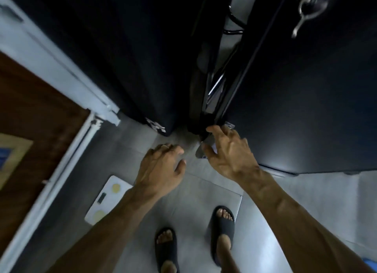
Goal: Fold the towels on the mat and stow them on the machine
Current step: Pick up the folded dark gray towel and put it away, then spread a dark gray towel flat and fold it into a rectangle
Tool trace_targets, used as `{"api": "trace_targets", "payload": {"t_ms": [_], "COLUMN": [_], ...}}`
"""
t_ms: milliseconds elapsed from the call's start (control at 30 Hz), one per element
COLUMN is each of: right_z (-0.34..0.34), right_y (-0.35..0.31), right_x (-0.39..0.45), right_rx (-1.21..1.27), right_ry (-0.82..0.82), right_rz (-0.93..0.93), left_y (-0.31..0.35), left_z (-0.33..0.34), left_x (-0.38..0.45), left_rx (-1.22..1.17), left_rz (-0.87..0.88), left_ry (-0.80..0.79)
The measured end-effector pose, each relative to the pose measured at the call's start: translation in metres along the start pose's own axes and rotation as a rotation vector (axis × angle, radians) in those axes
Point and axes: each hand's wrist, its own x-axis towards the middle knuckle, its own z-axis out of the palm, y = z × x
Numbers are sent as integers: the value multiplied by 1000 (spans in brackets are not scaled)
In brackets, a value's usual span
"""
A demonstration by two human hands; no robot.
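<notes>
Right hand (228,150) fingers spread, reaching into dark gap (206,101) just ahead; left hand (161,166) loosely curled, empty, beside it. Risk: fingers snagging on unseen edges.

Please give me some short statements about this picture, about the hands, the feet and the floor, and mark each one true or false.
1. Both hands reach down toward the gap between two dark units. True.
2. The left hand grips a folded towel. False: it holds nothing, and no towel is visible.
3. The person wears dark slippers. True.
4. The white scale lies to the right of the feet. False: it lies to their left.
5. The right hand rests on the scale. False: it is at the foot of the gap.
</notes>
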Motion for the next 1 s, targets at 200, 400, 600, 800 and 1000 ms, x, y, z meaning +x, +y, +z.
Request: {"api": "trace_targets", "payload": {"t_ms": [200, 400, 600, 800, 1000], "right_z": [-58, -90, -112, -113, -119], "right_y": [-67, -113, -138, -132, -71], "right_x": [-17, -48, -120, -213, -326], "right_rx": [-208, -283, -289, -339, -391], "right_ry": [-38, -135, -239, -306, -363], "right_rz": [-387, -788, -1110, -1347, -1537], "left_y": [26, 78, 156, 252, 363], "left_z": [-62, -89, -89, -71, -14], "left_x": [-74, -153, -247, -322, -396], "left_rx": [10, -74, -109, -205, -294], "left_rz": [-214, -567, -880, -1129, -1292], "left_ry": [56, 228, 341, 456, 591]}}
